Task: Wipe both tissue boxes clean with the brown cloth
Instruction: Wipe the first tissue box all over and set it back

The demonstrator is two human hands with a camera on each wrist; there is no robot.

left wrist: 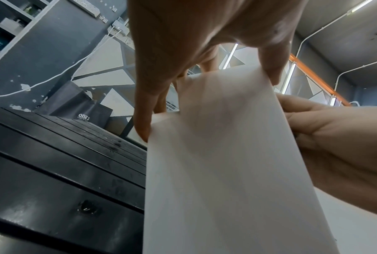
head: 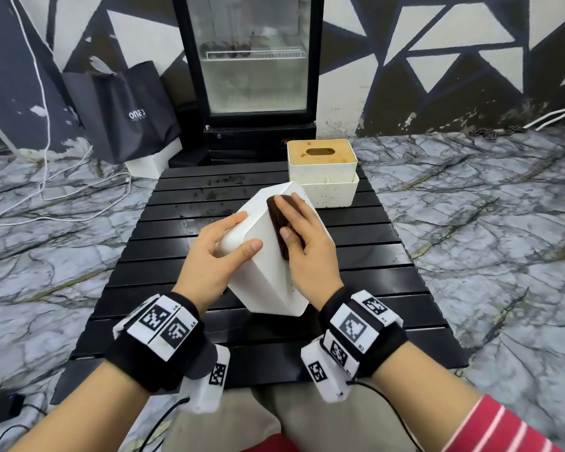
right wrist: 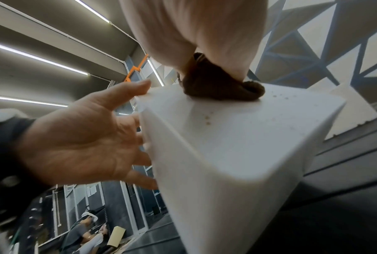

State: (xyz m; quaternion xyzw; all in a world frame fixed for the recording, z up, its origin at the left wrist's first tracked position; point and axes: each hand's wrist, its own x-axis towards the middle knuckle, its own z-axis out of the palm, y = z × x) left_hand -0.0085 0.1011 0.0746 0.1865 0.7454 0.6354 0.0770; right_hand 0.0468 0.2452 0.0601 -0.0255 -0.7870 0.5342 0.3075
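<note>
Two tissue boxes sit on the black slatted table (head: 405, 256): the far tissue box (head: 323, 172), with its stained wooden lid, stands upright at the far right edge, and the near white box (head: 268, 272) is tipped on a corner at the middle. Left hand (head: 212, 252) grips the tipped box's left end, fingers and thumb curled round it. Right hand (head: 302, 236) presses the folded brown cloth (head: 279, 220) flat against its upper face, fingers fairly straight, thumb hooked at the cloth's edge.
</note>
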